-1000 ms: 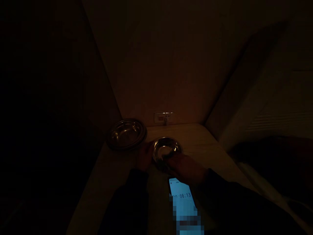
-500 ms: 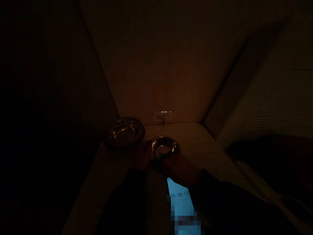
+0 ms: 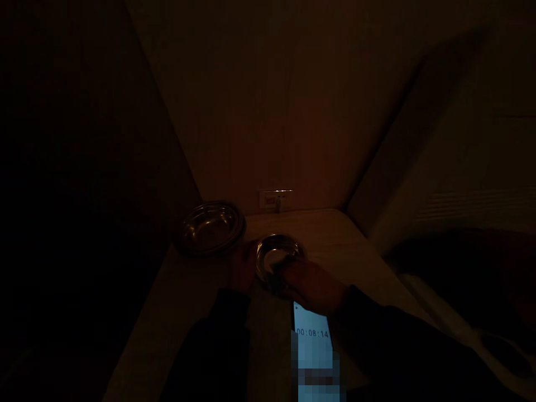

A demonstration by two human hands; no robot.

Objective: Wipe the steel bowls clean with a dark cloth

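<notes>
A small shiny metal bowl (image 3: 268, 251) sits in front of me on the wooden table. Its left side is gripped by my left hand (image 3: 242, 269), whose fingers are mostly lost in the dark. Over the bowl's near right rim reaches my right hand (image 3: 314, 283), fingers closed on a dark, soft-looking wad (image 3: 276, 279) pressed against the inside. Whether that wad is a cloth or a sponge I cannot tell. Below my right hand lies a lit phone (image 3: 313, 324) showing a running timer, 00:08:14.
A stack of larger metal dishes (image 3: 211, 226) stands at the table's back left corner. A socket panel (image 3: 276, 199) with something plugged in is on the wall behind the table (image 3: 326, 223). Dark shapes lie to the right, too dim to name.
My right hand has shifted slightly up and into the bowl with the dark wad. My left hand stays at the bowl's left side. The timer went from 00:08:13 to 00:08:14.
</notes>
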